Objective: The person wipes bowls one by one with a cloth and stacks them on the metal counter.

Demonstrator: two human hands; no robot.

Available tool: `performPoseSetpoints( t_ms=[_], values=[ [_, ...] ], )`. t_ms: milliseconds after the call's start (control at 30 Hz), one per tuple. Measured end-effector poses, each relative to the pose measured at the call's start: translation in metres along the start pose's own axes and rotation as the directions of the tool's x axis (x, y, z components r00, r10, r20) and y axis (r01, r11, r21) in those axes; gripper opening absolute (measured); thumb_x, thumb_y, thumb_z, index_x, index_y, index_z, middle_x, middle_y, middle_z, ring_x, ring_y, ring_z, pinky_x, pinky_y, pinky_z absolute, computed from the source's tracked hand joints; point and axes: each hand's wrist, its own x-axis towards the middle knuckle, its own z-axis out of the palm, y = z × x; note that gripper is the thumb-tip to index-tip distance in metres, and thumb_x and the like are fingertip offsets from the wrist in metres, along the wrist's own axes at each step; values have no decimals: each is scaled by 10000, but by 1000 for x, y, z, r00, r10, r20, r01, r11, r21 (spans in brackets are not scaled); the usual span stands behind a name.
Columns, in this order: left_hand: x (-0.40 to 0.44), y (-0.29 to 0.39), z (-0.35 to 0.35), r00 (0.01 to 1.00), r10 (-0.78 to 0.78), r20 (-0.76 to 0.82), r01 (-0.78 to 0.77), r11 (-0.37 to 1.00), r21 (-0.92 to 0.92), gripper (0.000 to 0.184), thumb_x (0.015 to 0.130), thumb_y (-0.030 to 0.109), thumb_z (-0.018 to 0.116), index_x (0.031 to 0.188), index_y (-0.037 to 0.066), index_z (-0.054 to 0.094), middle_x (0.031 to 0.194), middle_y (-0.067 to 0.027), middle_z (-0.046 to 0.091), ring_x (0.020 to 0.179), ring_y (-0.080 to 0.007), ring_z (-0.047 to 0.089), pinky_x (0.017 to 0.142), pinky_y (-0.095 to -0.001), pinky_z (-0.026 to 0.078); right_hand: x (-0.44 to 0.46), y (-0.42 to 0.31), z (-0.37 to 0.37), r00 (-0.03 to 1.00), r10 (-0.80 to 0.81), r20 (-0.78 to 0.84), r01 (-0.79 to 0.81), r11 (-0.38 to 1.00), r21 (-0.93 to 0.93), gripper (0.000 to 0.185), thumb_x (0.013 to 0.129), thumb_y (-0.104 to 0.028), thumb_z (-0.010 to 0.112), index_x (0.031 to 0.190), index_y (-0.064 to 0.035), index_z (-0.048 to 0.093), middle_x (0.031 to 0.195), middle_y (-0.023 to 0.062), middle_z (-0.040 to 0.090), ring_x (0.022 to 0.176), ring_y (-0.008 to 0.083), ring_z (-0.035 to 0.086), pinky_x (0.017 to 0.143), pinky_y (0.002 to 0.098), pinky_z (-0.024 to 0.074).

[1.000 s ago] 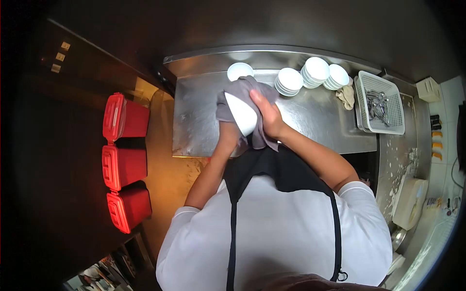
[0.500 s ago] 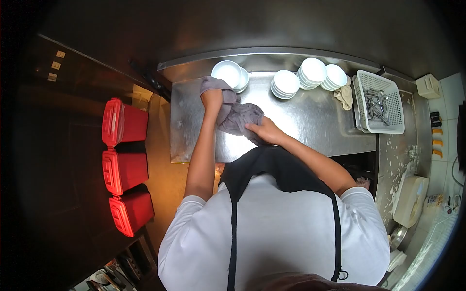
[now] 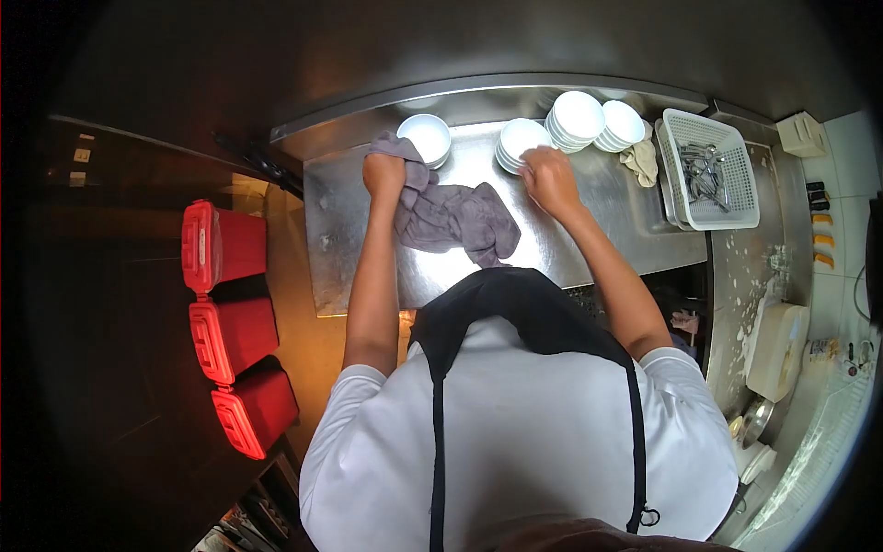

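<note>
My left hand (image 3: 384, 177) is closed on a grey-purple cloth (image 3: 455, 221), with part of it bunched over the fingers. The rest of the cloth lies crumpled on the steel counter. Just behind that hand stands a stack of white bowls (image 3: 425, 138). My right hand (image 3: 552, 181) is at the right edge of a middle stack of white bowls (image 3: 521, 138). Its fingers are curled at the rim of the top bowl, and the fingertips are partly hidden.
More white bowls (image 3: 577, 115) stand stacked along the back, with another stack (image 3: 624, 124) beside them. A beige cloth (image 3: 639, 164) lies near a white plastic basket (image 3: 740, 207) of metal cutlery (image 3: 705, 175). Red lidded bins (image 3: 239, 248) line the left side.
My right hand has let go of the grey-purple cloth and moved up and right to the middle bowl stack. My left hand still grips the cloth. The view has shifted slightly.
</note>
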Motion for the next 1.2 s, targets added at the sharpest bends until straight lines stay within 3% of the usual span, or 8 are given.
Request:
performPoseSetpoints(
  t_ms=[100, 233, 500, 600, 633, 767, 1067, 1200],
  values=[
    [2, -31, -6, 990, -31, 139, 76, 940, -334, 342, 977, 357, 582, 1120, 68, 697, 1078, -153, 727, 1003, -388, 692, 825, -480, 546, 5, 8, 1, 992, 24, 124, -31, 998, 58, 150, 886, -182, 687, 862, -48, 751, 797, 186, 706, 824, 361, 685, 823, 489, 497],
    [-38, -43, -58, 923, -111, 370, 386, 261, -885, 378, 1011, 326, 577, 1303, 87, 584, 1272, -71, 654, 1134, -289, 650, 935, -433, 557, 8, 8, -6, 991, 12, 135, -32, 988, 148, 145, 902, -172, 677, 899, -40, 735, 803, 196, 698, 792, 371, 683, 733, 483, 515],
    [-105, -22, -139, 944, 154, 292, 330, -400, -855, 520, 1019, 414, 528, 1417, 81, 489, 1391, -123, 564, 1277, -270, 558, 1105, -430, 457, 10, -4, -3, 974, 224, -12, -218, 957, 191, 191, 975, -175, 622, 1028, -24, 726, 797, 174, 716, 758, 346, 697, 699, 440, 535],
    [-112, 3, -144, 978, 66, 198, 208, -248, -946, 502, 1010, 374, 539, 1404, 66, 492, 1381, -125, 568, 1271, -264, 560, 1102, -421, 459, 12, 21, 13, 818, 560, 132, -454, 487, 747, 216, 1018, -177, 586, 998, -14, 725, 845, 103, 723, 837, 287, 717, 707, 427, 552],
    [-112, 15, -139, 987, 28, 160, 162, -127, -978, 496, 1007, 361, 542, 1400, 61, 494, 1378, -125, 569, 1269, -263, 560, 1101, -418, 459, 13, 10, -4, 713, 626, 314, -520, 172, 837, 226, 1037, -172, 554, 1151, -8, 658, 1094, 96, 686, 1049, 278, 690, 829, 488, 598],
    [-119, 47, -107, 999, -16, 30, 34, 343, -939, 473, 995, 307, 557, 1382, 41, 499, 1364, -127, 575, 1261, -255, 562, 1098, -407, 462, 3, 17, 2, 696, 512, 503, -263, -470, 843, 432, 1039, -171, 531, 1404, 10, 387, 1405, 167, 515, 1325, 350, 534, 1061, 702, 457],
    [-122, 55, -143, 989, 130, -73, -134, 565, -814, 428, 968, 186, 589, 1343, -5, 510, 1334, -132, 587, 1243, -237, 567, 1090, -382, 468, 10, 3, -26, 776, 493, 393, -208, -387, 898, 315, 1053, -176, 517, 1316, -3, 508, 1341, 155, 558, 1217, 291, 601, 1055, 611, 507],
    [-124, 81, -130, 980, 164, -110, -187, 590, -786, 411, 956, 132, 604, 1325, -25, 514, 1321, -134, 592, 1235, -229, 569, 1087, -371, 471, 8, -19, -27, 790, 560, 248, -272, -42, 961, 227, 1043, -179, 564, 1171, -3, 628, 1137, 85, 655, 1046, 169, 643, 959, 412, 564]
  ],
)
